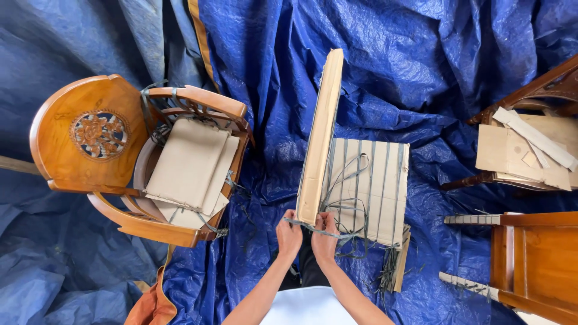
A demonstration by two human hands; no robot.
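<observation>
A tall flat cardboard-wrapped panel stands on edge in front of me on the blue tarp. My left hand and my right hand sit side by side at its near bottom end, both pinching a grey-green plastic strap that runs across that end. Behind the panel to the right lies a flat cardboard bundle banded with several straps, loose strap loops trailing over it.
A carved wooden armchair lies at the left with cardboard sheets strapped in its seat. Wooden furniture stands at the right, and another chair with cardboard pieces at the upper right. An orange-brown cloth lies near my left.
</observation>
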